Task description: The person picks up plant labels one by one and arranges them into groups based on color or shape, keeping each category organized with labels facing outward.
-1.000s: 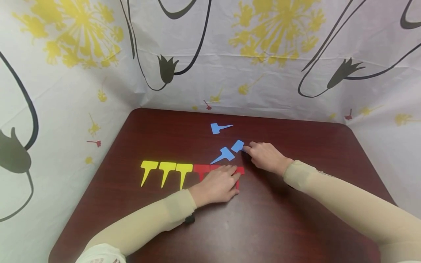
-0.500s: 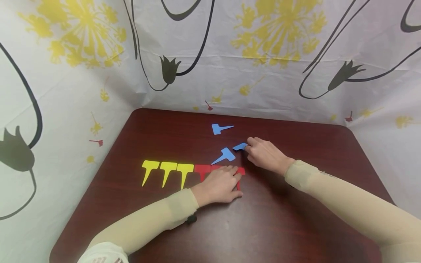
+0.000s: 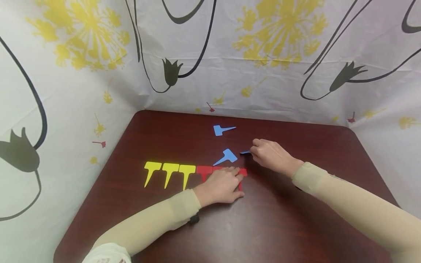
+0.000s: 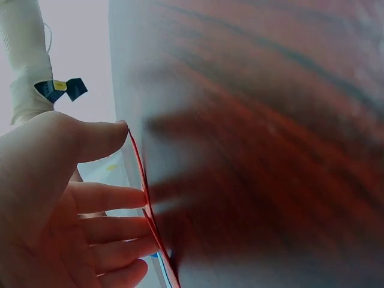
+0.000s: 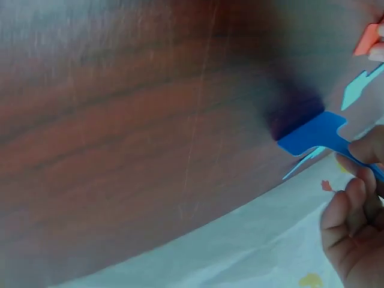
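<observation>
My right hand (image 3: 274, 157) pinches the stem of a blue T-shaped plant label (image 5: 315, 133) between thumb and fingers. In the head view that label is seen nearly edge-on, tipped up from the table. My left hand (image 3: 221, 186) rests with extended fingers on a row of red plant labels (image 3: 204, 170), partly covering them. From the left wrist view, its thumb and fingertips touch a thin red label edge (image 4: 139, 159). A second blue label (image 3: 227, 156) lies aslant just beyond the red row, and another blue label (image 3: 219, 130) lies farther back with its stem pointing right.
Three yellow plant labels (image 3: 170, 168) continue the row to the left, stems toward me. All lie on a dark red-brown wooden table (image 3: 296, 226). A white patterned cloth (image 3: 204, 73) hangs around the table's back and sides.
The right hand has taken up the blue label, tilting it from flat to edge-on and drawing it slightly right. The left thumb has spread out a little; that hand otherwise stays on the red labels.
</observation>
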`<state>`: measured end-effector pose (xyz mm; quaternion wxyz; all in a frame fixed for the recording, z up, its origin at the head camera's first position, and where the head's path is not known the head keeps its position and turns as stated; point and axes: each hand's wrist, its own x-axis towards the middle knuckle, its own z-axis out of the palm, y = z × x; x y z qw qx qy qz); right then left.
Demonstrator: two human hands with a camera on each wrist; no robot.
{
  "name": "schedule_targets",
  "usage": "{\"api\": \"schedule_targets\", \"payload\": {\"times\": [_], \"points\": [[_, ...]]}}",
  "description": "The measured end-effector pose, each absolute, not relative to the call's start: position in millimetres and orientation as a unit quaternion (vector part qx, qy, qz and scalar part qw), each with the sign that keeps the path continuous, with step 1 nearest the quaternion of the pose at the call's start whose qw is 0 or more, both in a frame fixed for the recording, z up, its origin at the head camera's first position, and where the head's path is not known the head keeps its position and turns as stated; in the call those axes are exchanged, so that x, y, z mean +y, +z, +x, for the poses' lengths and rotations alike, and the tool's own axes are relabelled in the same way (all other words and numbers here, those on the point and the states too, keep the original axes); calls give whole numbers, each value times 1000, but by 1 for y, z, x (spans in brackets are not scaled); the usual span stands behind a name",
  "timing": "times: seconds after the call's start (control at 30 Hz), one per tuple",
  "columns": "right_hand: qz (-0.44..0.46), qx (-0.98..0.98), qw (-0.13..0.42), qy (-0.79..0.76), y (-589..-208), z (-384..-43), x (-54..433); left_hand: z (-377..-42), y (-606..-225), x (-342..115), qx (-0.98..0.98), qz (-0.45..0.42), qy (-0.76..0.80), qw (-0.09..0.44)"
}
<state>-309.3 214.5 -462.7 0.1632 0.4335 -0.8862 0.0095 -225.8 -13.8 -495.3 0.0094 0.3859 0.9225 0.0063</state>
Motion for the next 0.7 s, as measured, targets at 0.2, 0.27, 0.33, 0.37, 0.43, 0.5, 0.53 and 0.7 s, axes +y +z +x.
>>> {"api": "schedule_targets", "payload": {"times": [0.2, 0.27, 0.33, 0.37, 0.43, 0.5, 0.53, 0.7], "points": [[422, -897, 129, 35, -463, -299, 224, -225, -494, -14, 921, 389, 7, 6], [420, -898, 125, 43, -463, -296, 227, -225, -494, -14, 922, 388, 6, 6], [421, -898, 118, 55, -463, -292, 229, -225, -495, -14, 922, 387, 5, 5], [422, -897, 113, 62, -464, -291, 230, -226, -495, -14, 922, 387, 5, 5], [422, -898, 99, 76, -465, -288, 231, -226, -495, -14, 922, 388, 3, 2], [418, -901, 79, 88, -466, -286, 232, -226, -496, -14, 921, 390, 3, 0], [416, -902, 67, 92, -467, -285, 233, -227, -496, -14, 920, 391, 4, -2], [414, -904, 30, 102, -472, -280, 236, -227, -495, -14, 920, 391, 6, 0]]}}
